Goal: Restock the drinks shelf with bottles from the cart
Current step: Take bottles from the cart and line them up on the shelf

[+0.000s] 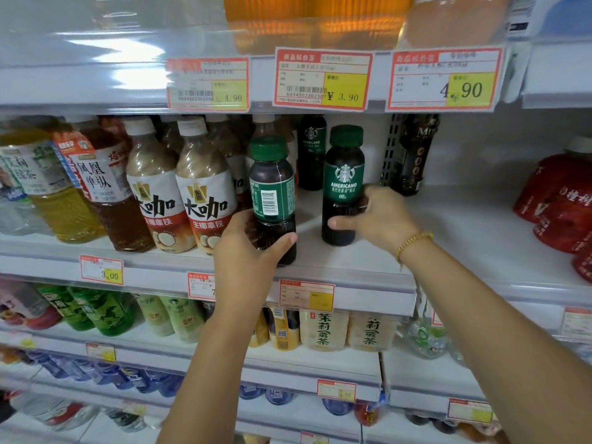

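At the left of the frame, yellow and brown tea bottles [64,193] stand on the middle shelf [448,225], with two coconut latte bottles [205,193] just beside them. Near the centre, the left hand [250,248] grips the lower part of a dark green-capped coffee bottle [272,187] at the shelf's front edge, barcode facing out, thumb across the front and fingers curled round behind it. Just right of it, a second Americano bottle [344,184] stands upright on the shelf, logo facing forward. The right hand [381,219], a gold bracelet [413,240] on its wrist, holds this one low down, thumb in front and fingers wrapped round its far side. A third Americano bottle [311,152] stands farther back between the two. Red bottles [557,203] sit at the right of the frame.
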